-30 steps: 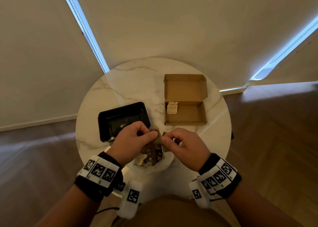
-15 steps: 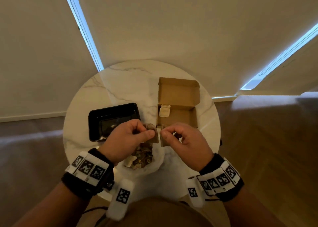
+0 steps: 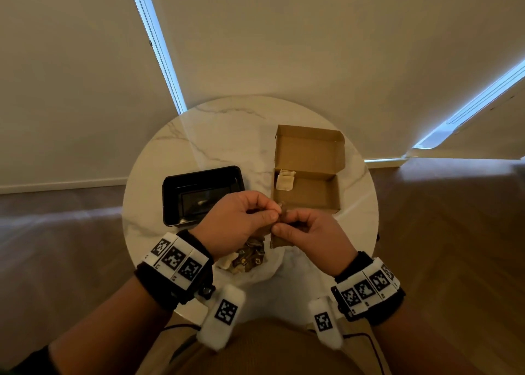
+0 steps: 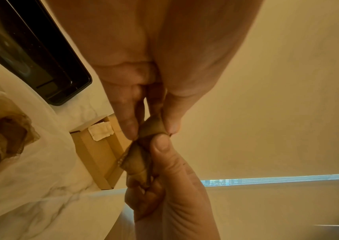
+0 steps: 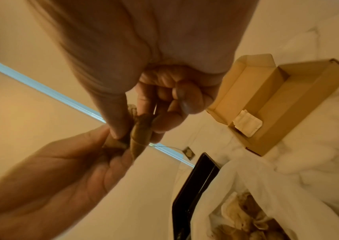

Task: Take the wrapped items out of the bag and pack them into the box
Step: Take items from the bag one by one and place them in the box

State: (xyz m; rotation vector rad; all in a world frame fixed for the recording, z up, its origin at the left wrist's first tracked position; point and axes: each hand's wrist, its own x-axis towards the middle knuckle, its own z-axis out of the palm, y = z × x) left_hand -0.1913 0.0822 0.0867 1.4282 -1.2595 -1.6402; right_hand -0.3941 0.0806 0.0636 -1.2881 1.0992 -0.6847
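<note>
Two hands pinching brown wrapped items above a marble table.

Left of the left hand [image 3: 238, 224] lies a black tray [image 3: 203, 194]; that hand's fingertips pinch one brown wrapped item [image 4: 152, 127], while the right hand [image 3: 309, 235] pinches an adjoining item [image 4: 134, 160]. Below both hands sits the white bag [image 3: 255, 272]; beyond the right hand stands the open cardboard box [image 3: 308, 190], one pale packet [image 3: 285, 179] inside.
</note>
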